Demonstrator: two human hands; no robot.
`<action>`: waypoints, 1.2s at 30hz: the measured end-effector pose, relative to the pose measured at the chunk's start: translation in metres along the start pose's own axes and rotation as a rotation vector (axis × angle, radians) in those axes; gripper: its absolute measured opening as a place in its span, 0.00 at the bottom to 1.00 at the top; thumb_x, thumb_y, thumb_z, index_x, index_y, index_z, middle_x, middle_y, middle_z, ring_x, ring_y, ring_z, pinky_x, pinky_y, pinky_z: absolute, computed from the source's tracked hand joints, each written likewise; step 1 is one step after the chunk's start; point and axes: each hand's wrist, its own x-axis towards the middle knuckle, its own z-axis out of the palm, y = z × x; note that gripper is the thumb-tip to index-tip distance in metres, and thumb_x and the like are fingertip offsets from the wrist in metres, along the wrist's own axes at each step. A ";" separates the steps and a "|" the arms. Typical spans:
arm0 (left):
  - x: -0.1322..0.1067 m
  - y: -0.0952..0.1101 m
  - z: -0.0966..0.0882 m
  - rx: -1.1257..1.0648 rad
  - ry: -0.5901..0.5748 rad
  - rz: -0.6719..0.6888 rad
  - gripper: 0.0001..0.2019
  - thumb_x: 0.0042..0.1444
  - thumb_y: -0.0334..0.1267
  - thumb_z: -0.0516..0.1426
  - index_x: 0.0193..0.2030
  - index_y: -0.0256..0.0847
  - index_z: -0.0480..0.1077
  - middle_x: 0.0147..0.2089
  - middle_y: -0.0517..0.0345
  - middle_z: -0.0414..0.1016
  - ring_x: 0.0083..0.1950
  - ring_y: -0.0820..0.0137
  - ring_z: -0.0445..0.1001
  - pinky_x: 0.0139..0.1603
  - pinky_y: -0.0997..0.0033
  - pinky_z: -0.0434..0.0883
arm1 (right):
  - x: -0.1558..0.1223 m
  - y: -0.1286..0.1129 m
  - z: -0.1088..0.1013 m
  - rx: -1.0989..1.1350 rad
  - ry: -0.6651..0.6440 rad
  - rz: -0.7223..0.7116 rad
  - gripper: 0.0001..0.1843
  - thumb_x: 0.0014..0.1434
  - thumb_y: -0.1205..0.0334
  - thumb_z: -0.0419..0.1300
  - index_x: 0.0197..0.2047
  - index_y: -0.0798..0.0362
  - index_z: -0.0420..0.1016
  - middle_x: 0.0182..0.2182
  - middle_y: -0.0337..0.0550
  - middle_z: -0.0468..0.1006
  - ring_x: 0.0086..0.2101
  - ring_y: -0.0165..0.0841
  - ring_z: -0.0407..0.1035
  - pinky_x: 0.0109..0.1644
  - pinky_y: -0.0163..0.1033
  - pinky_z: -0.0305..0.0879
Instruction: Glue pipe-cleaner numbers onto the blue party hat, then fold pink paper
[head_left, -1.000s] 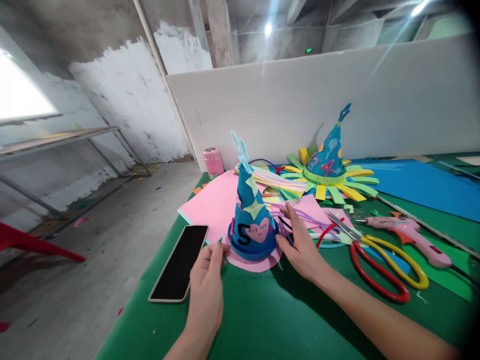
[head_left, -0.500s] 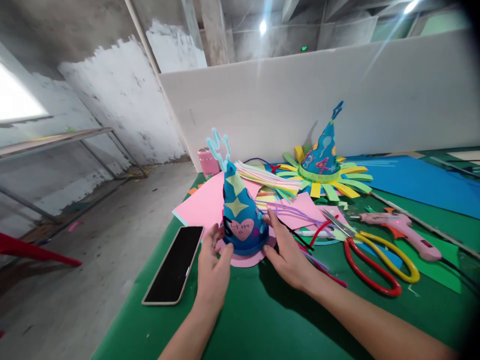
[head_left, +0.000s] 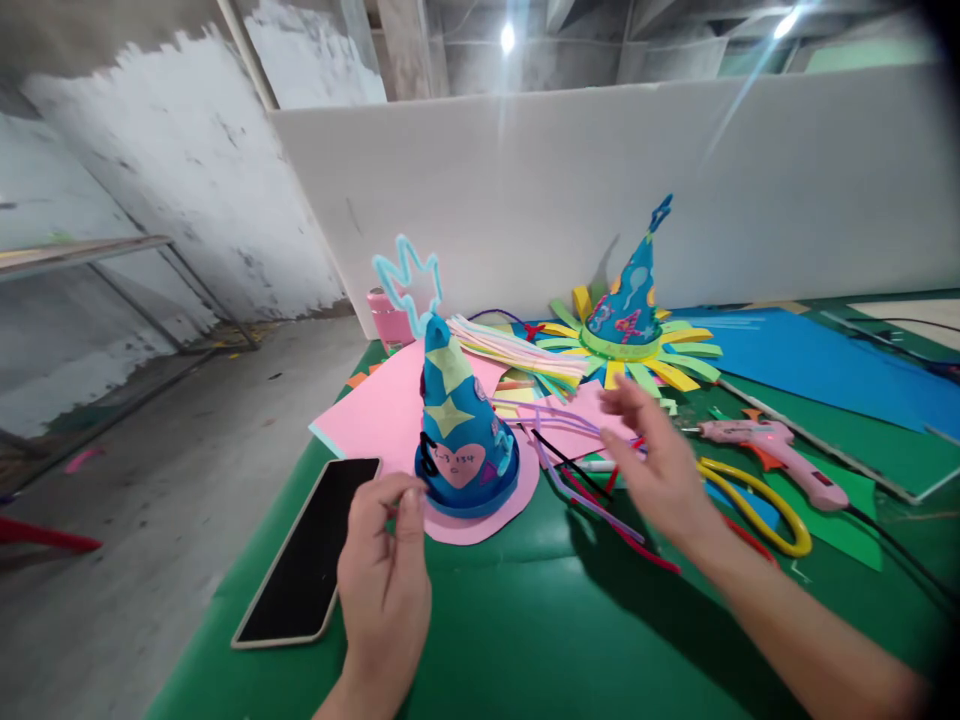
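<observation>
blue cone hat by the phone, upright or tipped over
Upright: the cone hat stands on its base on a pink disc, tip with the light-blue star pointing up.

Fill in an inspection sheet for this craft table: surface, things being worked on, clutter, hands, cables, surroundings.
Surface: green table cover, crowded towards the back.
Job's things: blue cone hat stands upright on a pink brim, with a pipe-cleaner star on its tip.
Clutter: phone, pink paper, pipe cleaners, scissors, glue gun, second hat, blue sheet.
Hands: left hand has its fingers curled at the hat's brim, contact unclear; right hand is open, blurred, above the pipe cleaners, holding nothing.
Cables: black cable runs from the glue gun towards the right edge.
Surroundings: white board behind the table, concrete floor at left.
</observation>
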 end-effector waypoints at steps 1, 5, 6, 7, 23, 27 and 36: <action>-0.002 0.006 0.002 -0.001 -0.078 0.065 0.05 0.57 0.36 0.48 0.32 0.41 0.63 0.33 0.60 0.64 0.37 0.72 0.64 0.37 0.74 0.61 | 0.008 0.008 -0.014 -0.016 0.077 0.018 0.26 0.56 0.62 0.51 0.58 0.48 0.53 0.46 0.47 0.68 0.44 0.37 0.65 0.49 0.48 0.62; -0.007 0.023 0.021 -0.103 -0.372 0.133 0.08 0.59 0.33 0.45 0.28 0.41 0.58 0.28 0.62 0.59 0.30 0.74 0.60 0.31 0.74 0.60 | 0.030 0.038 -0.059 -0.122 0.201 0.145 0.22 0.56 0.57 0.52 0.54 0.46 0.58 0.40 0.44 0.71 0.38 0.38 0.68 0.38 0.44 0.67; -0.009 0.025 0.028 -0.110 -0.430 0.125 0.09 0.59 0.34 0.44 0.27 0.41 0.56 0.27 0.62 0.58 0.30 0.73 0.59 0.32 0.73 0.60 | 0.032 0.043 -0.065 -0.155 0.178 0.158 0.21 0.55 0.57 0.52 0.53 0.46 0.59 0.38 0.43 0.71 0.36 0.37 0.69 0.36 0.43 0.68; -0.011 0.027 0.034 -0.110 -0.478 0.126 0.10 0.60 0.34 0.43 0.26 0.41 0.55 0.26 0.62 0.57 0.29 0.73 0.58 0.32 0.73 0.59 | 0.033 0.047 -0.069 -0.192 0.149 0.166 0.20 0.55 0.56 0.52 0.52 0.47 0.60 0.36 0.43 0.72 0.34 0.37 0.69 0.34 0.42 0.68; -0.045 0.006 0.070 0.210 -0.977 0.506 0.13 0.52 0.27 0.46 0.44 0.39 0.61 0.42 0.50 0.67 0.43 0.62 0.63 0.44 0.56 0.61 | 0.047 0.047 -0.003 -0.519 -0.477 -0.001 0.12 0.52 0.67 0.52 0.41 0.52 0.69 0.33 0.42 0.75 0.30 0.31 0.69 0.31 0.33 0.61; -0.044 0.008 0.071 0.259 -1.015 0.507 0.16 0.53 0.28 0.46 0.49 0.39 0.60 0.44 0.49 0.68 0.46 0.60 0.63 0.47 0.55 0.60 | 0.044 0.036 -0.013 -0.565 -0.632 -0.054 0.09 0.51 0.68 0.52 0.35 0.50 0.71 0.29 0.39 0.75 0.28 0.31 0.68 0.29 0.32 0.59; -0.043 0.010 0.083 0.333 -1.025 0.526 0.22 0.57 0.35 0.44 0.59 0.39 0.51 0.49 0.47 0.65 0.50 0.58 0.61 0.50 0.52 0.59 | 0.028 0.031 -0.031 -0.700 -0.865 -0.250 0.13 0.47 0.75 0.54 0.30 0.50 0.75 0.32 0.45 0.71 0.35 0.37 0.66 0.35 0.37 0.58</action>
